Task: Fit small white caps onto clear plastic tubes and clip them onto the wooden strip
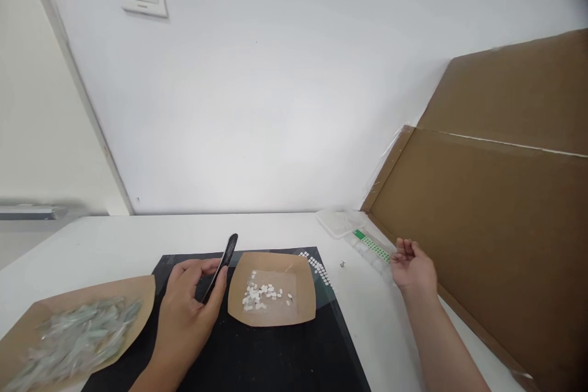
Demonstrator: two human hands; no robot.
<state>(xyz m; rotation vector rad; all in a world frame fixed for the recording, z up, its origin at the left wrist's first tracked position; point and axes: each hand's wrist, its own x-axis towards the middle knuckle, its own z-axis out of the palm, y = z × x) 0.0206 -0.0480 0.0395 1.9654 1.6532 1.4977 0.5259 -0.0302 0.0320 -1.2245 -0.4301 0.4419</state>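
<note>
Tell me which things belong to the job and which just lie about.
Likely job:
black tool, in left hand
tray of white pieces
tray of translucent pieces
green strip, by right hand
dark mat

Seemingly lying about:
cardboard
clear container

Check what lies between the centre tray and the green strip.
Between tray and green strip, the head view shows rows of white dots and a tiny unidentifiable item.

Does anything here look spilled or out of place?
Possibly: a few tiny bits lie loose on the white tabletop, right of the black mat, while many small white pieces sit in a brown tray. The bits look stray, though they're too small to identify.
</note>
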